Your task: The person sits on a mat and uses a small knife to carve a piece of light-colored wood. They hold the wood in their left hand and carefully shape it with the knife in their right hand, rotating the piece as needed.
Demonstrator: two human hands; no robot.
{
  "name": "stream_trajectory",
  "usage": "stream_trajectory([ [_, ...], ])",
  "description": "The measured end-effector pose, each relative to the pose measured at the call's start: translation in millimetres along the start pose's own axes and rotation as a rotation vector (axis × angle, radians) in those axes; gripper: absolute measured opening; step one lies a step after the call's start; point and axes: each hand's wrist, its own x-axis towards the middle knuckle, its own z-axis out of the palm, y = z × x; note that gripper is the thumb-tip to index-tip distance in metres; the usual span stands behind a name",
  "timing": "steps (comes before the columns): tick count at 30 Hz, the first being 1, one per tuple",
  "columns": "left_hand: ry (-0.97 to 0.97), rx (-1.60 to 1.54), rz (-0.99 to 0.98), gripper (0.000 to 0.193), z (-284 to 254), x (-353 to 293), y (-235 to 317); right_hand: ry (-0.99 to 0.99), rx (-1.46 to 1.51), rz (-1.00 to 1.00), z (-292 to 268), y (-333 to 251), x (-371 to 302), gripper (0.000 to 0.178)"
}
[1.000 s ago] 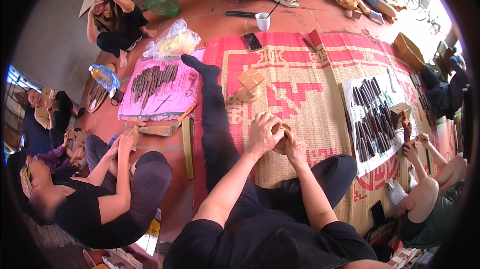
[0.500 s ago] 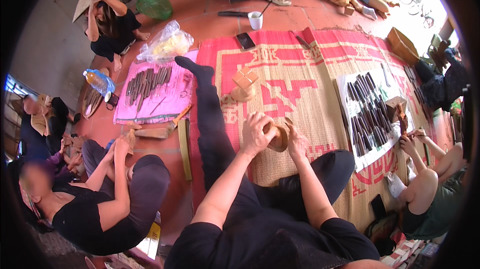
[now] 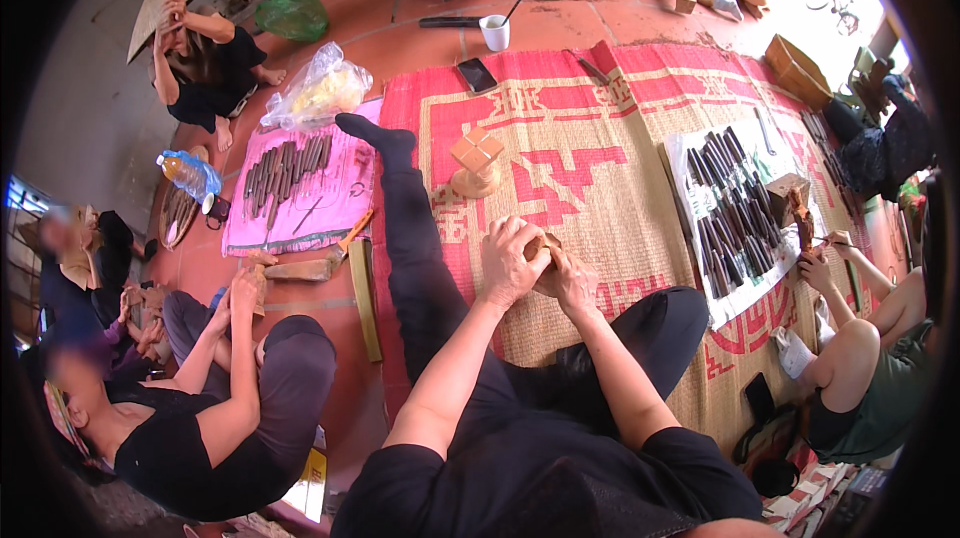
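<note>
Head view: I am watching the left hand [image 3: 513, 260] clasping a brown wooden piece [image 3: 545, 284], the right hand [image 3: 573, 284] now closing nearer around it, suggesting a steadier hold.

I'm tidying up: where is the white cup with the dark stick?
In the head view, the white cup stands on the tiles at top centre, beyond the mat and the dark phone.

White cup [image 3: 495, 38] on red tiles [image 3: 635, 23], dark phone [image 3: 477, 76], green plastic bag [image 3: 292, 13]
</note>
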Motion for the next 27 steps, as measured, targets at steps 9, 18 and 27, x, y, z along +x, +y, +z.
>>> stream_trajectory([
  [9,-0.014,0.032,0.115,0.017,3.1,-1.7,-2.1,-0.238,-0.078,0.199,-0.3,49.6,-3.4,0.038],
  [18,-0.068,-0.068,0.095,0.019,-8.6,-0.6,-12.1,-0.194,-0.051,0.077,-15.3,28.9,-9.9,0.027],
  [27,-0.099,-0.146,0.018,0.013,-18.1,5.9,-21.2,0.029,-0.069,-0.036,-29.7,16.8,18.3,0.028],
])
